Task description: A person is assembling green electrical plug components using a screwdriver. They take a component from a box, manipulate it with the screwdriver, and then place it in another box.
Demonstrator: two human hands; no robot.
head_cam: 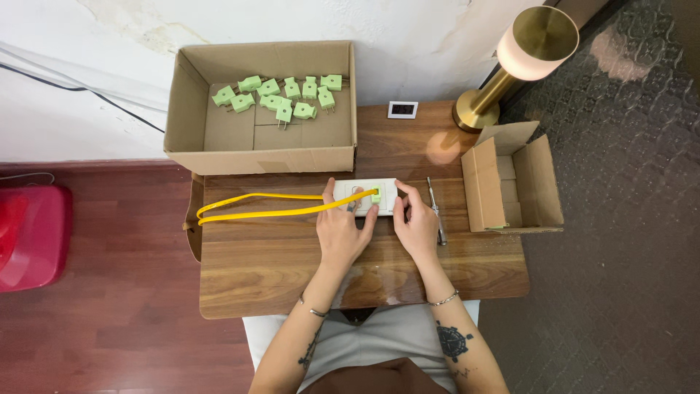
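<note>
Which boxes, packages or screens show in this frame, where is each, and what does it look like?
Large cardboard box: back left of table, open, brown, holds green plugs.
Small cardboard box: right edge, open, brown, on its side.
Small display: back of table, white rectangular frame, dark screen.

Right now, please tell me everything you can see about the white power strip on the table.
The white power strip is a flat, rounded rectangle, plastic by its look, lying across the wooden table in front of the big cardboard box. A green plug sits in it, and a yellow cable runs off to the left. The left hand and right hand both touch it. A screwdriver lies beside it.
</note>
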